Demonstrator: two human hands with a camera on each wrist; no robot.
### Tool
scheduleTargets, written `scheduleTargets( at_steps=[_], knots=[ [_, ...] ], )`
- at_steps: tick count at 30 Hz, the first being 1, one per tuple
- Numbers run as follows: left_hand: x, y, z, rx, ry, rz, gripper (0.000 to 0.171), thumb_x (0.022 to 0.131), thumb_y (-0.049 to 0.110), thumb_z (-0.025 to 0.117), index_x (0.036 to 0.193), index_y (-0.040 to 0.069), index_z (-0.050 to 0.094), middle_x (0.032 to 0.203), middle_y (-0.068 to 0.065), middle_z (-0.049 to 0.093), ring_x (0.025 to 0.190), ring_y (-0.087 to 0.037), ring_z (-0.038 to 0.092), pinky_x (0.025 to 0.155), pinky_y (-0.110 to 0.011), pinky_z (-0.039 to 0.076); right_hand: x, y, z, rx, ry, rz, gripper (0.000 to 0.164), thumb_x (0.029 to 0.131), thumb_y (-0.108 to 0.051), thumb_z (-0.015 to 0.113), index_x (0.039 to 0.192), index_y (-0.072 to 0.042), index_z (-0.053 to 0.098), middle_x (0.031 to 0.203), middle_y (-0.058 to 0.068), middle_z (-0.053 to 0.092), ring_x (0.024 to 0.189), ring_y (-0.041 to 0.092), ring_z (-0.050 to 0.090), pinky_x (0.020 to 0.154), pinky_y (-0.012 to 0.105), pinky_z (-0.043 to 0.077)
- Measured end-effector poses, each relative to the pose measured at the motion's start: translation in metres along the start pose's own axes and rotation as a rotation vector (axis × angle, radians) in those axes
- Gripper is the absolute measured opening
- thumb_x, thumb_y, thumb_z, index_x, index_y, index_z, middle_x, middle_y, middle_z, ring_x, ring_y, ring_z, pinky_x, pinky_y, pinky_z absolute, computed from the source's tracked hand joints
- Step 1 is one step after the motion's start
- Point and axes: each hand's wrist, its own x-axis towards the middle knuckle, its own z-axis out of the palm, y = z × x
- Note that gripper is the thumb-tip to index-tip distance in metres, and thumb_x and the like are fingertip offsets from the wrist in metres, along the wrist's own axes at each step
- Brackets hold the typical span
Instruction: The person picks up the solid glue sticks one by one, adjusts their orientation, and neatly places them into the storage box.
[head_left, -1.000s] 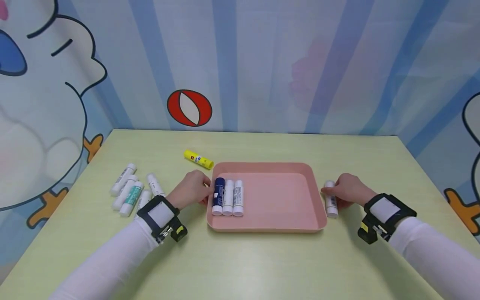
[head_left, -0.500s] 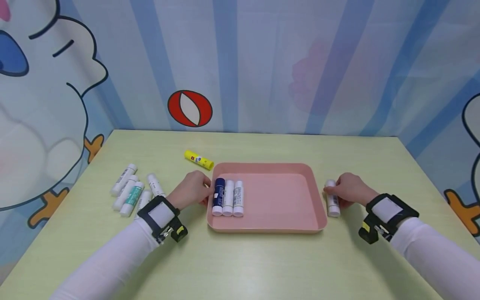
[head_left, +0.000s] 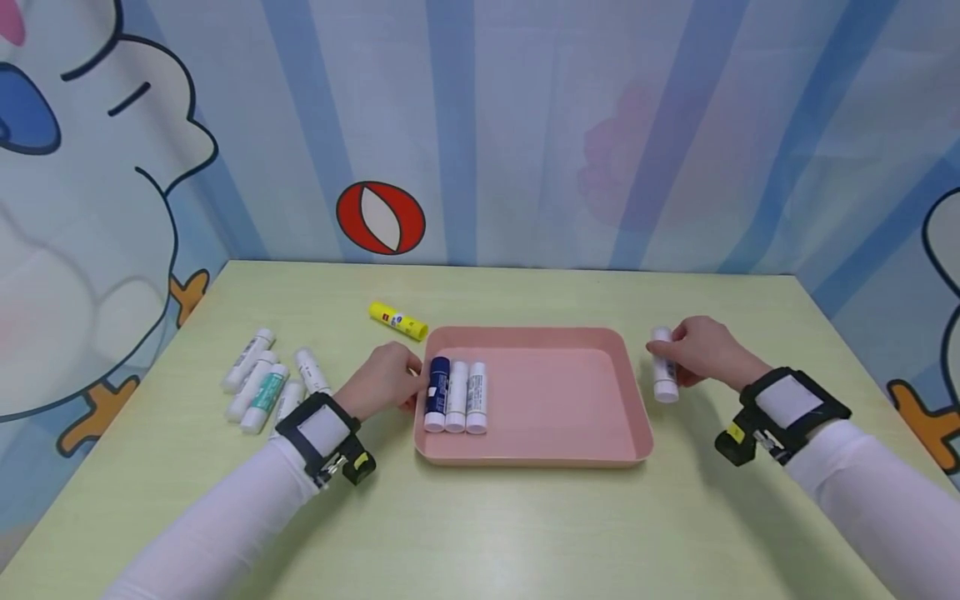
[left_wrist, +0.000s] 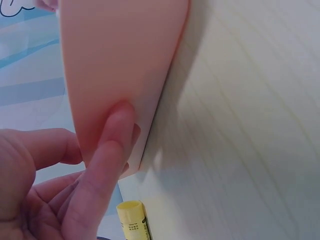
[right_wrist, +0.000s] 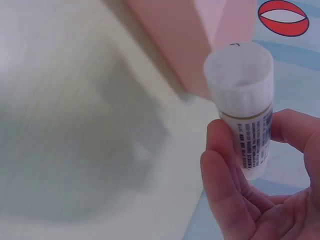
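Observation:
Between my right thumb and fingers I hold a white glue stick (right_wrist: pixel 247 110) with a printed label. My right hand (head_left: pixel 707 350) has it just above the table, apart from the right end of the pink tray (head_left: pixel 562 392). My left hand (head_left: pixel 382 379) grips the left end of that tray; in the left wrist view its fingers press the outer wall and the thumb meets the rim. Inside the tray, at its left end, a dark blue glue stick (head_left: pixel 437 396) and two white glue sticks (head_left: pixel 456 397) lie side by side.
Several white glue sticks (head_left: pixel 250 361) lie in a loose group left of my left hand, one with a green label (head_left: pixel 264 400). A yellow glue stick (head_left: pixel 398 321) lies behind the tray's back left corner. A patterned curtain (head_left: pixel 525 125) hangs behind the table.
My right hand has raised the white glue stick off the table, moving it up and slightly away from me. The left hand and the tray have stayed in place.

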Motion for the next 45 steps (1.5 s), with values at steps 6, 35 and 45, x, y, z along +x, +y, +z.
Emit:
scheduleTargets(
  at_steps=[6,35,45],
  knots=[
    [0.001,-0.001,0.001,0.006,-0.003,-0.007,0.023,0.094,0.008,0.062,0.11,-0.006,0.068,0.078,-0.008,0.069,0.062,-0.016,0.066,0.058,-0.026,0.053,0.0,-0.019,0.0,0.023,0.004,-0.01,0.054,0.096,-0.03,0.058,0.116,0.018,0.044,0.093,0.025,0.058,0.064,0.019,0.064,0.064,0.037,0.057],
    [0.002,0.0,0.0,0.035,-0.002,-0.009,0.022,0.094,0.007,0.062,0.109,-0.006,0.068,0.079,-0.008,0.068,0.062,-0.015,0.065,0.058,-0.026,0.053,0.018,-0.102,0.066,0.088,-0.113,-0.128,0.036,0.095,-0.029,0.061,0.103,0.005,0.052,0.089,0.016,0.061,0.063,0.02,0.063,0.064,0.036,0.056],
    [0.003,0.0,0.001,0.041,0.003,-0.006,0.021,0.094,0.008,0.062,0.109,-0.005,0.069,0.081,-0.008,0.067,0.063,-0.016,0.064,0.057,-0.025,0.052,0.022,-0.12,0.096,0.06,-0.203,-0.125,0.03,0.094,-0.03,0.063,0.088,-0.001,0.058,0.076,0.011,0.063,0.064,0.02,0.064,0.06,0.03,0.054]
  ],
)
